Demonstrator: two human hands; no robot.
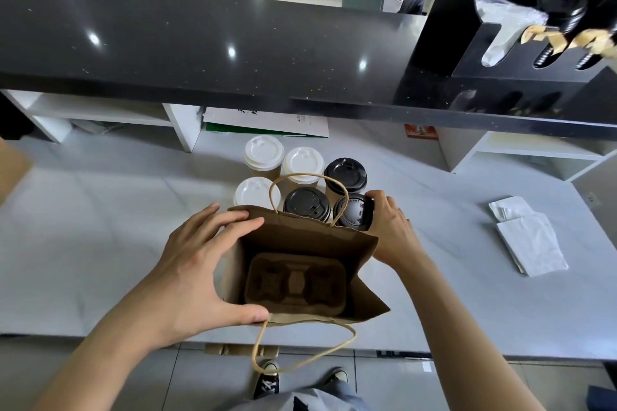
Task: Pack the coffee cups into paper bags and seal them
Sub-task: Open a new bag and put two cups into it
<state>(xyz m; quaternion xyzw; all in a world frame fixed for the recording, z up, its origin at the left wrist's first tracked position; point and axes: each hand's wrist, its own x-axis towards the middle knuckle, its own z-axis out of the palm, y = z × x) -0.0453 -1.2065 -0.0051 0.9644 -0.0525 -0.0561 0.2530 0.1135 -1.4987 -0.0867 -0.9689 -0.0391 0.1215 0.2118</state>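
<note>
Gripping black-lidded cup (355,212), right hand (389,223); left hand (197,264) on bag (300,233)

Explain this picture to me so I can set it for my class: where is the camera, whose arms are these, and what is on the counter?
The single picture comes from a camera worn on a person's head, looking down at their own bare hands; there is no machine. On the pale counter stands an open brown paper bag with a cardboard cup carrier at its bottom. The left hand holds the bag's mouth open. The right hand grips a black-lidded cup just behind the bag. Five more cups stand there, three with white lids and two with black lids. Folded white paper bags lie to the right.
</note>
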